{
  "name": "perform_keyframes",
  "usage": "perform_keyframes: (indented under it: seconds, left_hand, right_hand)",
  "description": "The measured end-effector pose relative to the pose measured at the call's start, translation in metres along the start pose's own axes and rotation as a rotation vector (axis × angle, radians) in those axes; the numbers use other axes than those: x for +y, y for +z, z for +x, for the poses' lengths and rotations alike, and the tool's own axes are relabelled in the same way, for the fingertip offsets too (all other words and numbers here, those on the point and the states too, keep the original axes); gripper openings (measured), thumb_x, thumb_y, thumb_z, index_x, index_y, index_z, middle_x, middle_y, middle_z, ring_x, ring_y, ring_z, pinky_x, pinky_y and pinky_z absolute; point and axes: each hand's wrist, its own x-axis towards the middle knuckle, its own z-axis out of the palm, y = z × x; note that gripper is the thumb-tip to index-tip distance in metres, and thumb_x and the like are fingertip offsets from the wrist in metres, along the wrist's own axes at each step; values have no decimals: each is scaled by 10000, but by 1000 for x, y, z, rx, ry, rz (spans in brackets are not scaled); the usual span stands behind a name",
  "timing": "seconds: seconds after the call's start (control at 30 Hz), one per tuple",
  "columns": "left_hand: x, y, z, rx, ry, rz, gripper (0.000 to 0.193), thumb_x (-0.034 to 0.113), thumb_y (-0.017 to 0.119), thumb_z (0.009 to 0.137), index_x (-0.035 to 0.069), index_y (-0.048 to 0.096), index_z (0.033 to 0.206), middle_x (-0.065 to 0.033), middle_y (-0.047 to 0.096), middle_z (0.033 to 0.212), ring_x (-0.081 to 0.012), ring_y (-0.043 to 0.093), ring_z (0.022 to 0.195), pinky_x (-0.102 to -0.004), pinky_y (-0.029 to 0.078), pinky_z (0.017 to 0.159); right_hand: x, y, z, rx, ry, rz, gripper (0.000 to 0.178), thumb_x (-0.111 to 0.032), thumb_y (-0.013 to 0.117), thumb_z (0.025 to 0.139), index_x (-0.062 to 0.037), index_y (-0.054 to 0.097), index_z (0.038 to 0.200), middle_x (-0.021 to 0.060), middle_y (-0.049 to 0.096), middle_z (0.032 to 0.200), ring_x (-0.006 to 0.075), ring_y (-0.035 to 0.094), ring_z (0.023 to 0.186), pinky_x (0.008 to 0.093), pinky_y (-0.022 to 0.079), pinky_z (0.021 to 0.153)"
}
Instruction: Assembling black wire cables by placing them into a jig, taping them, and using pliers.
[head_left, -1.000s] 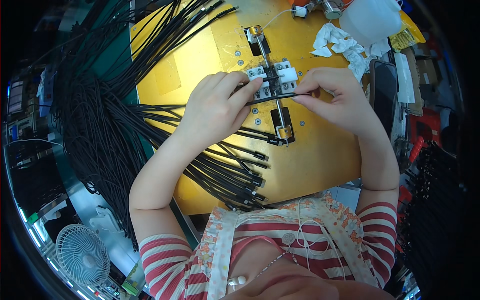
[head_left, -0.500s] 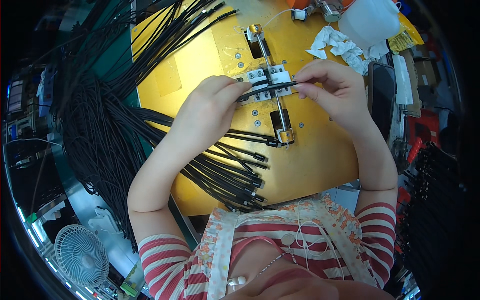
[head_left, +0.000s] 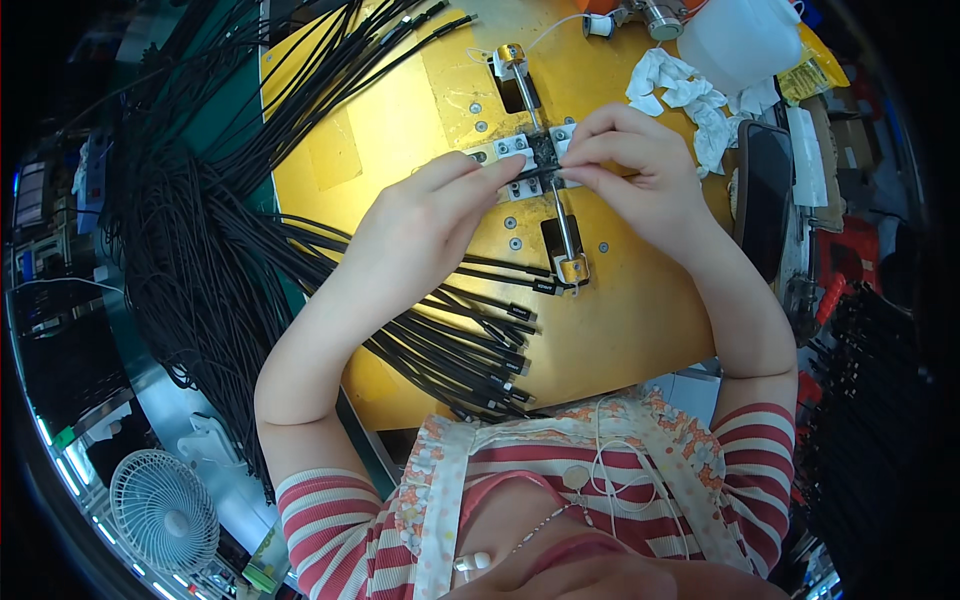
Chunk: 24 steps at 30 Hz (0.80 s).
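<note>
Over the small metal fixture (head_left: 510, 147) on the gold plate, my left hand (head_left: 425, 215) is closed on a black cable (head_left: 538, 172). Thumb and fingertips of my right hand (head_left: 635, 165) pinch the same cable's end from the right. Only a short dark length shows between the two hands; the rest is hidden by my fingers. Two thin metal rods (head_left: 565, 225) with brass-coloured ends meet the fixture from the far and near sides. Below my left forearm, several black cables with plug ends (head_left: 515, 313) lie fanned out on the plate.
A large bundle of black cables (head_left: 200, 270) hangs over the left side. Crumpled white tissue (head_left: 690, 95), a white plastic container (head_left: 738, 45) and a dark phone-like slab (head_left: 762, 185) sit at the right of the gold plate (head_left: 640, 330). A white fan (head_left: 163, 510) stands lower left.
My right hand has moved left toward my left hand, which has shifted slightly right. Less of the cable shows between them, and more of the fixture's dark middle is visible.
</note>
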Motion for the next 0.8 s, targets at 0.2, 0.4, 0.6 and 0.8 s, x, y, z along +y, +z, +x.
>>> perform_keyframes:
  seconds: [0.2,0.4,0.6,0.8]
  left_hand:
    - [-12,11,3,72,234,569,451,4,652,718,109,646,1157,-35,604,869,-182,598,702,-295,504,619]
    - [-17,17,2,91,277,602,440,41,643,710,94,652,1146,-30,585,877,-172,594,737,-291,497,639]
    - [-18,18,2,86,299,632,457,40,640,712,92,640,1166,-35,581,883,-174,583,726,-297,491,645]
    - [-21,21,4,91,330,659,475,29,648,703,97,635,1173,-33,584,886,-174,569,720,-295,483,647]
  right_hand:
    - [7,4,1,34,102,-130,63,-51,683,787,-6,664,827,62,564,849,183,566,710,284,453,621]
    - [11,6,-1,48,-32,-261,62,-42,661,773,1,652,818,79,551,832,237,560,789,323,454,694]
    - [10,6,-3,58,-201,-442,70,-58,657,773,-10,650,824,68,542,820,231,550,784,333,449,701]
    - [8,2,-10,30,-274,-600,133,-50,666,768,-19,662,898,75,545,873,224,553,810,336,450,724]
